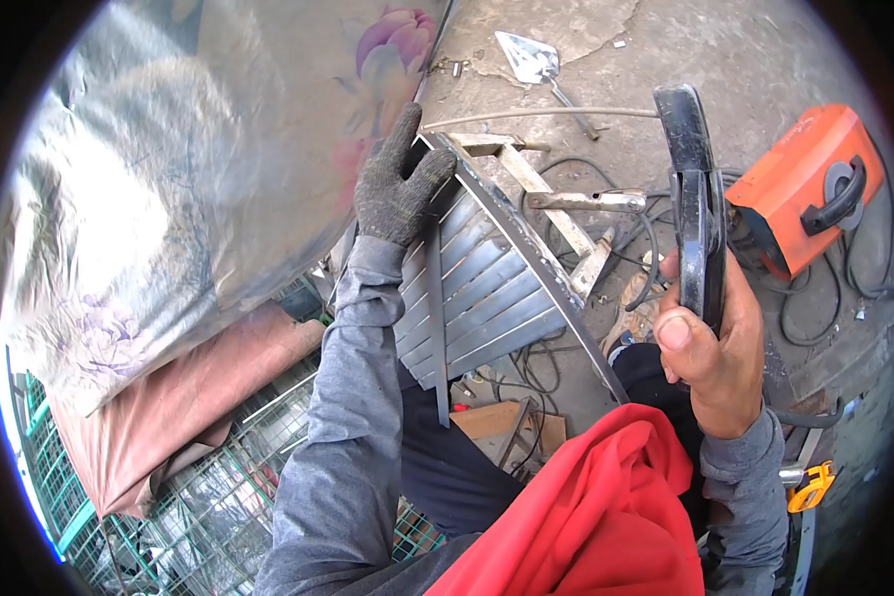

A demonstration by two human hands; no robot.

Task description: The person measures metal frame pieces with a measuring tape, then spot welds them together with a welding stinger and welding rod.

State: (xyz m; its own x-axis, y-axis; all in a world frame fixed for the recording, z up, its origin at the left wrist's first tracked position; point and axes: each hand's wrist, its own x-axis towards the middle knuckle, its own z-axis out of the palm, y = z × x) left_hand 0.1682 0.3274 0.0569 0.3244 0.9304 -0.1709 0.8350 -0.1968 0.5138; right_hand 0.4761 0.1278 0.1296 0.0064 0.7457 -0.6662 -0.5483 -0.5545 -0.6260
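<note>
My right hand (710, 343), bare, is closed around the black handle of a welding electrode holder (698, 214). A thin welding rod (551, 111) juts left from its jaws, and its tip ends near the top corner of a slatted metal frame (502, 283). At that corner my left hand (399, 184), in a dark grey glove, grips the frame with the thumb and a finger on either side of the edge. Its other fingers are partly hidden. The frame stands tilted in front of my legs, with a loose flat metal bar (436, 318) across its slats.
An orange welding machine (805, 189) with cables stands at right. A trowel (531, 62) lies on the concrete floor beyond a rusty white metal bracket (546, 199). Floral plastic sheeting (219, 159) and green wire mesh (238, 477) fill the left. A yellow tape measure (812, 487) is at lower right.
</note>
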